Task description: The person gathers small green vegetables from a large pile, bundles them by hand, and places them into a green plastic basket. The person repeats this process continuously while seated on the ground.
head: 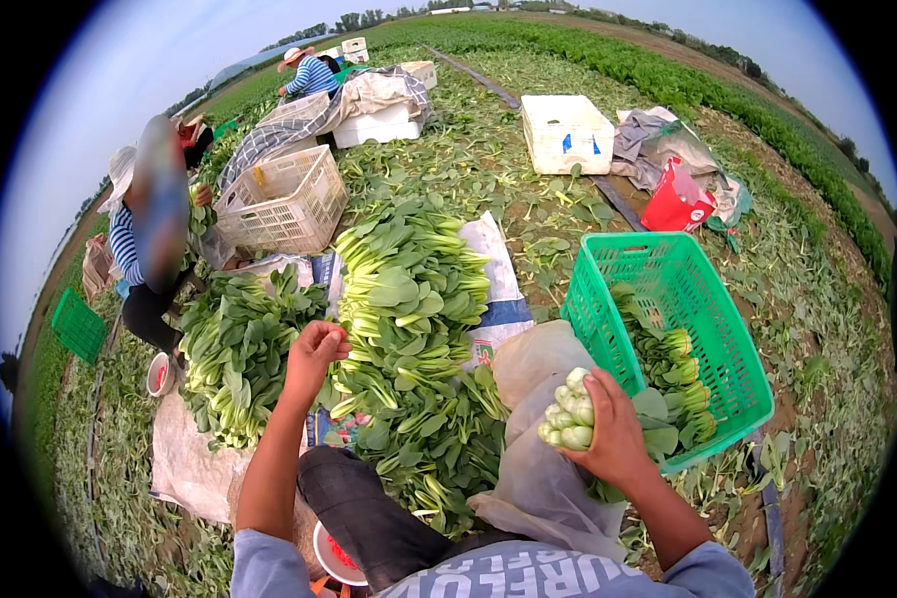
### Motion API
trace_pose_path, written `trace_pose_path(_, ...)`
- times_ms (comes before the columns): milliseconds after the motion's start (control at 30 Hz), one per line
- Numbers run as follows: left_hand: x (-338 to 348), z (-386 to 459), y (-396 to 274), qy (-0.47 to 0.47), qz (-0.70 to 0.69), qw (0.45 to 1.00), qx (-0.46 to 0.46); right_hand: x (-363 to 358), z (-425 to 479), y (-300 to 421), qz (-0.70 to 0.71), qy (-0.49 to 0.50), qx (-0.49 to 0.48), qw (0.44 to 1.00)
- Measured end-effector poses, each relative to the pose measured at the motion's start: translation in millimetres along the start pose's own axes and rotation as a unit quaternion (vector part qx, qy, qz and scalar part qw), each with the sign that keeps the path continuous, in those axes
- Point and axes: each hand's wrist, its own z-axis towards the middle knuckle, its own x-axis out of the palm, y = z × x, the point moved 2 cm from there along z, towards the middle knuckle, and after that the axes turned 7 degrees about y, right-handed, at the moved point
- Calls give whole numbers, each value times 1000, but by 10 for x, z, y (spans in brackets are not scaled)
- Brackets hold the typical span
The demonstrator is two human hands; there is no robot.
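Observation:
My right hand [605, 426] is closed around a bunch of bok choy [569, 411], its pale stem ends facing up and left beside the green crate. Between the thumb and fingers of my left hand [320, 351] is a small red item, perhaps a tie or band, above the leafy greens. A large pile of bok choy [411, 291] lies on printed sacks before me, with another pile [247, 351] to its left. Tied bunches [684, 374] stand in a row inside the green plastic crate [744, 359]. By my leg, a white bowl [329, 557] holds red bands or ties.
A co-worker [146, 224] sits at the left beside a white plastic crate [284, 209]; another [308, 75] is farther back. A white foam box [568, 138], a red bag [676, 198] and a drip hose [617, 202] lie beyond my crate. Loose leaves cover the ground.

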Motion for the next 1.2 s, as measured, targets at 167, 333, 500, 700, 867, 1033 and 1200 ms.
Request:
trace_pose_path(167, 1941, 166, -346, 283, -48, 957, 42, 93, 99, 121, -26, 9, -57, 998)
trace_pose_path(333, 2723, 43, -304, 358, -231, 905, 22, 72, 122, 150, -25, 19, -66, 997)
trace_pose_path(500, 2816, -46, -291, 355, -244, 902, 30, 73, 68, 73, -28, -1, -43, 999)
trace_pose_path(700, 2803, -383, -203, 299, -219, 927, 59, 136, 43, 54, -31, 8, -29, 999)
trace_pose_path(867, 2606, -891, -310, 237, -128, 961, 62, 137, 36, 54, -18, 22, -6, 1000)
trace_pose_path(1033, 2539, -776, -595, 211, 84, 954, 193, 224, 24, 140, -127, 58, -41, 989)
trace_pose_path(1200, 2727, -362, -818, 300, 170, 885, 312, 253, 23, 119, -181, 70, -49, 980)
